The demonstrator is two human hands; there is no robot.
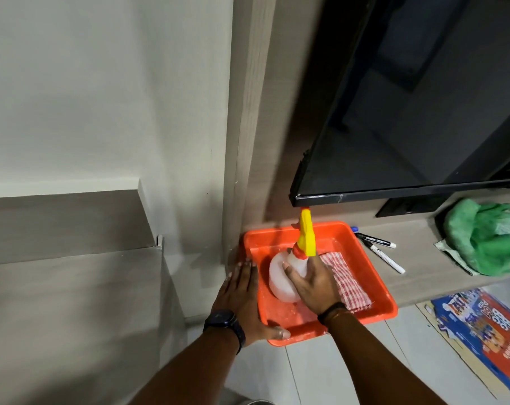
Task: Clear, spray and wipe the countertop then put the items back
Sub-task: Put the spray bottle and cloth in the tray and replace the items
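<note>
2 hands at shallow orange plastic tray. I see right hand wrapped round translucent white spray bottle with yellow trigger, standing in tray, axis upright, nozzle pointing away. Left hand flat, fingers spread, bracing tray's left rim. Red-checked cloth just right of bottle.

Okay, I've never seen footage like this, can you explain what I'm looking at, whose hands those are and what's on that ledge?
One picture, from a camera worn on a person's head, looking down at their own bare hands. The right hand grips a white spray bottle with a yellow trigger, standing in an orange tray beside a red checked cloth. The left hand rests on the tray's left edge. The tray sits at the end of a countertop under a dark television. Also on the countertop: a few markers and a bundled green cloth.
</note>
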